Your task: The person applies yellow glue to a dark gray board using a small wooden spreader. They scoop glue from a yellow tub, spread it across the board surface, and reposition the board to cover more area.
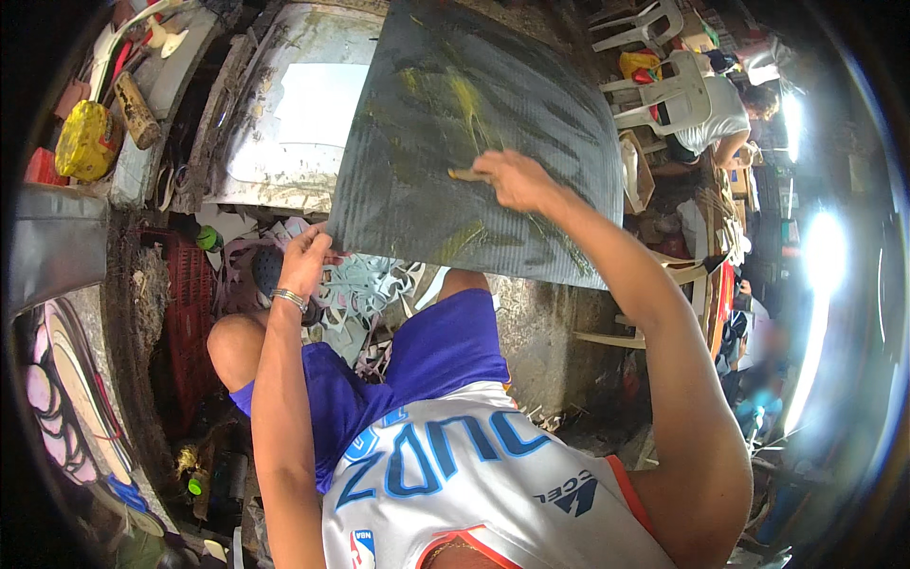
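While the ribbed dark rubber sheet (474, 142), smeared yellow, stands tilted above the knees, the left hand (305, 261) pinches its lower corner and the right hand (515, 178) presses a small flat scraper (468, 174) against it.

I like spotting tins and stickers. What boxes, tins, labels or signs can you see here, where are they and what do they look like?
Yellow tin: upper left on the cluttered bench, round, smeared with yellow.
Green-capped bottle: left of the left hand, small, lying among scraps.
Cardboard box: right of the grey sheet, brown, open.
Printed marks on the white jersey: bottom middle, blue letters and small badges.
No signs or screens show.
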Motion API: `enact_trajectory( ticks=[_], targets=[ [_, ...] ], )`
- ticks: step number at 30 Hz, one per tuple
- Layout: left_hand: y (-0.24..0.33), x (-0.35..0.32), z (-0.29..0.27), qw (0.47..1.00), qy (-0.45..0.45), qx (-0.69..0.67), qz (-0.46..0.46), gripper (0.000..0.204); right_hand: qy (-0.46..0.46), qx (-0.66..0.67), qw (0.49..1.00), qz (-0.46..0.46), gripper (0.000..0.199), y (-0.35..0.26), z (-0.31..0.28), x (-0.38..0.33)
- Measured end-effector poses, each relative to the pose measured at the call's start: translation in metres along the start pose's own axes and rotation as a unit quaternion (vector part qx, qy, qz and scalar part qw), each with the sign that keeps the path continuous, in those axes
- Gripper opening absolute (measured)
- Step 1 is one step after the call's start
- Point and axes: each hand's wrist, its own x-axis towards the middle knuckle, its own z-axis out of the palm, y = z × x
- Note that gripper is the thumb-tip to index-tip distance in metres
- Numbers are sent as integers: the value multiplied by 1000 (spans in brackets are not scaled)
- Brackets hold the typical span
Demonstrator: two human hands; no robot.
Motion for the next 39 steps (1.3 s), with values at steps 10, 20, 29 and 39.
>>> enact_trajectory(
  ticks=[10, 20, 29, 39],
  targets=[
    [-1, 1, 2, 1000, 4, 0, 10, 43, 96, 111, 961, 235, 33, -69, 63, -72],
    [-6, 3, 2, 999, -6, -16, 39, 50, 186, 127, 964, 140, 33, -195, 93, -56],
    [-22, 14, -6, 999, 21, 13, 47, 49, 102, 277, 945, 142, 44, -170, 62, -83],
    [-12, 13, 2, 999, 38, -14, 14, 44, 174, 162, 815, 529, 59, 125, 77, -216]
  ],
)
